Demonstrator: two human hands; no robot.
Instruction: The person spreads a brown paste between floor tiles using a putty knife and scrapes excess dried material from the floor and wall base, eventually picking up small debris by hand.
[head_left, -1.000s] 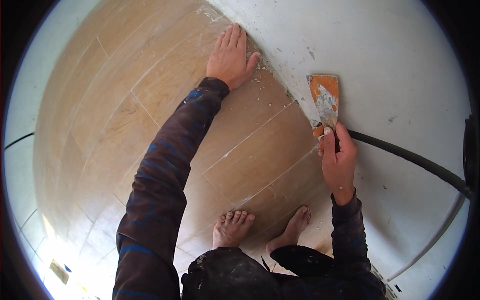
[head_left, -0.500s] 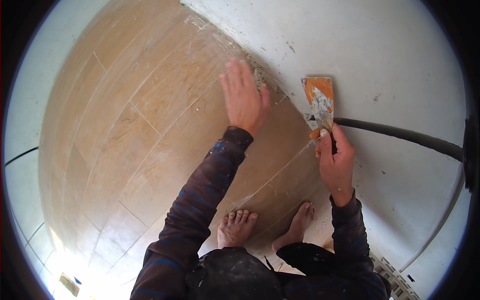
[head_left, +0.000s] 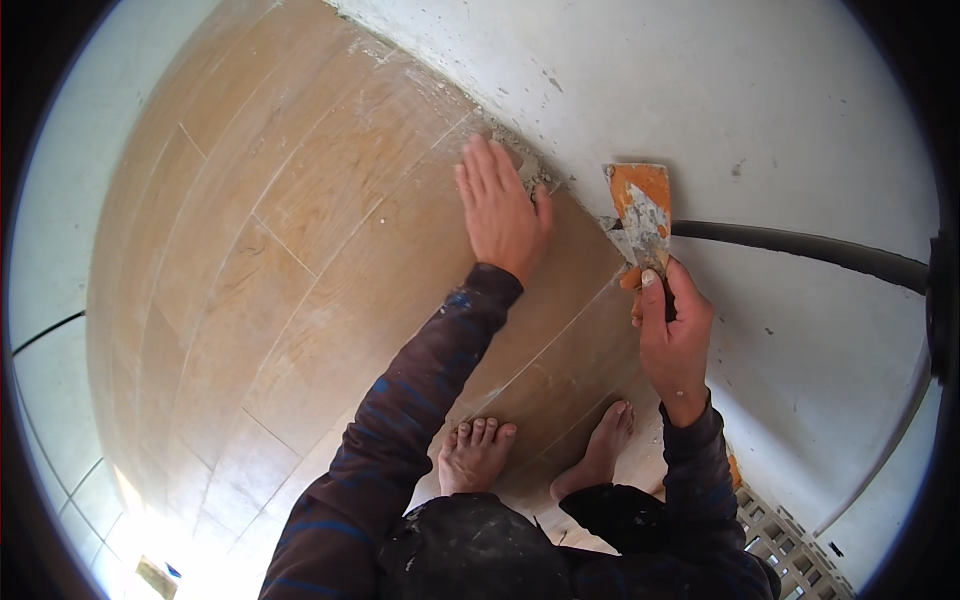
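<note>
My right hand grips a putty knife with an orange blade smeared with whitish filler. The blade points away from me, close to the white wall. My left hand reaches over the wood-look floor, palm down and fingers stretched out, with nothing in it. Just beyond its fingers, grey crumbly debris lies along the joint where floor meets wall. Whether the left palm touches the floor I cannot tell.
A dark cable or hose runs from the wall's foot to the right. The white wall carries specks of filler. My bare feet stand on the planks. A beige slatted plastic crate is at the lower right.
My left hand has moved slightly right and toward me along the debris, which now shows more fully. The right hand with the putty knife has barely shifted.
</note>
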